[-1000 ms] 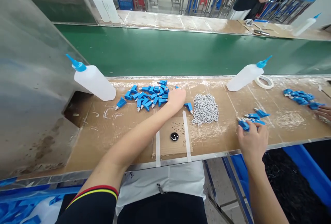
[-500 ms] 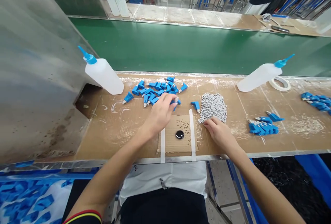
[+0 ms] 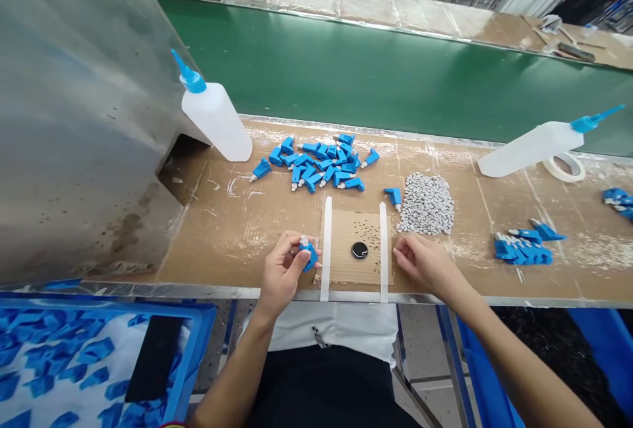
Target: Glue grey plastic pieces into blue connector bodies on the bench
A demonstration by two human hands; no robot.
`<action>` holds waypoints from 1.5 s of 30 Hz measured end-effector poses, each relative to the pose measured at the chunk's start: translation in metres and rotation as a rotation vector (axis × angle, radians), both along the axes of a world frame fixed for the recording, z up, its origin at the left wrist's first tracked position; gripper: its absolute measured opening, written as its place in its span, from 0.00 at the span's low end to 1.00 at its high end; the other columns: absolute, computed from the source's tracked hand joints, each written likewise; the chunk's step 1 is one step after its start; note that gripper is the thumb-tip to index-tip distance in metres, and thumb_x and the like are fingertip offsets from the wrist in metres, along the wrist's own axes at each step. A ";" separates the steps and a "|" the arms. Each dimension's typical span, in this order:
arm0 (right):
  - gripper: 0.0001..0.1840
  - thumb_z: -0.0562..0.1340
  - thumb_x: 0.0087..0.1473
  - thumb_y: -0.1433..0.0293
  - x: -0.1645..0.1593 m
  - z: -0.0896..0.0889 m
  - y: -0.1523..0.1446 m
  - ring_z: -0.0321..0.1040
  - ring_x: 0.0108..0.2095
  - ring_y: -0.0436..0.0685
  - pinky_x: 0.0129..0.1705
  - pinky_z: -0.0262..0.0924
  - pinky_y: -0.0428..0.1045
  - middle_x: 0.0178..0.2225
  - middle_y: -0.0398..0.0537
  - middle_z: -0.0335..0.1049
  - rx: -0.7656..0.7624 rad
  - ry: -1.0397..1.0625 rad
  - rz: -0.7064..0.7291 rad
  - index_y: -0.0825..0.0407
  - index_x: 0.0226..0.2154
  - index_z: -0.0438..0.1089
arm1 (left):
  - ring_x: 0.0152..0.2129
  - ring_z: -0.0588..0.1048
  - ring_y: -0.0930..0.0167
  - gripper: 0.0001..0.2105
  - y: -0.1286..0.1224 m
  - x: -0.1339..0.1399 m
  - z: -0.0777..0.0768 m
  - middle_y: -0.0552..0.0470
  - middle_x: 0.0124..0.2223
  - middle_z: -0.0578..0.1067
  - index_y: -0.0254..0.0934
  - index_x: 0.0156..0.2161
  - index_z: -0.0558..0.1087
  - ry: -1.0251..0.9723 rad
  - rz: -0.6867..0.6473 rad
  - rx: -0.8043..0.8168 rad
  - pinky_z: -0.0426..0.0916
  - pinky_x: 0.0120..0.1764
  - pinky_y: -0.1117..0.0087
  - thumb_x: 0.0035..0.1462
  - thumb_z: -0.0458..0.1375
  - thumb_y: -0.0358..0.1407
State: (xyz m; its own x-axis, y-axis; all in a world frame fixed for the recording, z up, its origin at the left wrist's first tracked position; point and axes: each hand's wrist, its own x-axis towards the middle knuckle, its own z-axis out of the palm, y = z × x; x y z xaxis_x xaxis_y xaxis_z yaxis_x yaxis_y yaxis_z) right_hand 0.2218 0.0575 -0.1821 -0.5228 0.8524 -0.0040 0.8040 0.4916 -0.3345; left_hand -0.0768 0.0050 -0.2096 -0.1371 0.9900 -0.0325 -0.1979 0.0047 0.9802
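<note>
My left hand (image 3: 285, 270) grips a blue plastic part (image 3: 309, 255) with a whitish tip pointing up, left of the taped cardboard pad (image 3: 341, 270). On that pad sit a round black disc (image 3: 359, 250) and scattered tiny dark specks. Just right of the pad, my right hand (image 3: 418, 258) is closed in a pinch; whatever its fingertips hold is too small to make out. Beyond it lies a heap of small grey pieces (image 3: 428, 204), with a single blue part (image 3: 394, 197) at its left. A pile of similar blue parts (image 3: 321, 161) spreads behind the pad.
White squeeze bottles with blue nozzles stand at left (image 3: 217, 118) and lean at right (image 3: 531, 148), by a tape roll (image 3: 564, 167). More blue parts (image 3: 524, 250) lie at right. A green belt (image 3: 346, 65) runs behind; a blue crate (image 3: 192, 342) stands below left.
My left hand has drawn back from the blue pile toward me, bringing a blue part with it. My right hand has come away from the grey heap toward the pad. The view has shifted.
</note>
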 end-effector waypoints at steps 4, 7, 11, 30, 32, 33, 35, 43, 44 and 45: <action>0.13 0.52 0.71 0.72 -0.014 -0.008 -0.010 0.67 0.30 0.56 0.33 0.58 0.49 0.31 0.48 0.69 0.278 -0.033 0.072 0.49 0.33 0.65 | 0.26 0.76 0.73 0.17 0.001 -0.001 0.001 0.50 0.38 0.73 0.35 0.39 0.79 -0.006 -0.021 0.000 0.78 0.28 0.72 0.59 0.67 0.49; 0.14 0.50 0.72 0.73 -0.017 -0.006 -0.013 0.66 0.31 0.56 0.34 0.58 0.50 0.31 0.48 0.68 0.327 -0.113 0.142 0.50 0.35 0.66 | 0.25 0.77 0.73 0.16 0.001 -0.002 0.001 0.51 0.37 0.74 0.35 0.40 0.80 -0.017 -0.006 -0.002 0.78 0.28 0.71 0.60 0.67 0.49; 0.15 0.49 0.73 0.73 -0.013 -0.005 -0.012 0.65 0.30 0.56 0.34 0.58 0.50 0.31 0.48 0.68 0.326 -0.126 0.168 0.50 0.35 0.66 | 0.27 0.79 0.71 0.15 0.000 -0.001 0.000 0.50 0.36 0.78 0.36 0.41 0.79 -0.056 0.006 -0.007 0.78 0.30 0.72 0.60 0.67 0.47; 0.20 0.47 0.74 0.70 -0.042 0.006 0.010 0.63 0.27 0.54 0.28 0.46 0.49 0.28 0.47 0.67 0.295 -0.299 0.206 0.51 0.32 0.66 | 0.31 0.82 0.69 0.15 -0.002 -0.003 0.000 0.48 0.35 0.81 0.35 0.42 0.78 -0.162 -0.027 -0.041 0.80 0.34 0.70 0.60 0.68 0.46; 0.20 0.48 0.74 0.70 -0.043 0.007 0.010 0.63 0.27 0.55 0.28 0.46 0.49 0.28 0.48 0.67 0.303 -0.315 0.204 0.51 0.31 0.66 | 0.31 0.82 0.69 0.15 -0.003 -0.003 -0.001 0.49 0.36 0.81 0.35 0.41 0.77 -0.172 -0.016 -0.038 0.80 0.35 0.70 0.60 0.68 0.46; 0.20 0.48 0.74 0.70 -0.044 0.008 0.009 0.63 0.27 0.55 0.28 0.46 0.49 0.28 0.48 0.67 0.313 -0.319 0.205 0.51 0.31 0.66 | 0.31 0.82 0.69 0.14 -0.003 -0.002 -0.002 0.49 0.36 0.81 0.35 0.41 0.77 -0.179 -0.009 -0.033 0.80 0.35 0.70 0.60 0.68 0.45; 0.20 0.48 0.74 0.71 -0.046 0.009 0.008 0.63 0.28 0.55 0.29 0.47 0.50 0.28 0.48 0.67 0.332 -0.326 0.217 0.51 0.31 0.66 | 0.31 0.82 0.69 0.14 -0.003 -0.002 -0.003 0.49 0.36 0.81 0.35 0.41 0.77 -0.193 -0.001 -0.024 0.80 0.34 0.70 0.59 0.69 0.45; 0.18 0.49 0.72 0.74 -0.048 0.009 -0.001 0.62 0.29 0.56 0.33 0.52 0.51 0.28 0.48 0.67 0.419 -0.353 0.240 0.50 0.32 0.67 | 0.31 0.82 0.69 0.15 -0.002 -0.002 0.000 0.49 0.35 0.81 0.35 0.41 0.76 -0.176 -0.015 -0.034 0.80 0.35 0.70 0.59 0.69 0.45; 0.17 0.50 0.72 0.74 -0.048 0.009 -0.002 0.62 0.29 0.56 0.33 0.53 0.51 0.29 0.48 0.67 0.424 -0.344 0.235 0.50 0.32 0.67 | 0.31 0.82 0.69 0.15 -0.002 -0.002 0.001 0.48 0.35 0.81 0.35 0.41 0.76 -0.170 -0.018 -0.034 0.80 0.35 0.69 0.59 0.69 0.46; 0.17 0.50 0.72 0.74 -0.047 0.009 -0.004 0.62 0.30 0.56 0.34 0.53 0.51 0.29 0.48 0.68 0.430 -0.333 0.231 0.50 0.32 0.67 | 0.31 0.82 0.69 0.16 -0.002 -0.002 0.001 0.48 0.35 0.82 0.35 0.41 0.76 -0.164 -0.020 -0.034 0.80 0.35 0.69 0.59 0.68 0.46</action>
State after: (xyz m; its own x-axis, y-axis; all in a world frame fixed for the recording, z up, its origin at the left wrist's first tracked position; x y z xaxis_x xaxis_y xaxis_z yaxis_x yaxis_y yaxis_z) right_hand 0.1745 0.0539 -0.1733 -0.7249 0.6782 0.1208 0.6877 0.7018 0.1858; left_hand -0.0792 0.0032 -0.2084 -0.1071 0.9905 -0.0860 -0.3548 0.0427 0.9340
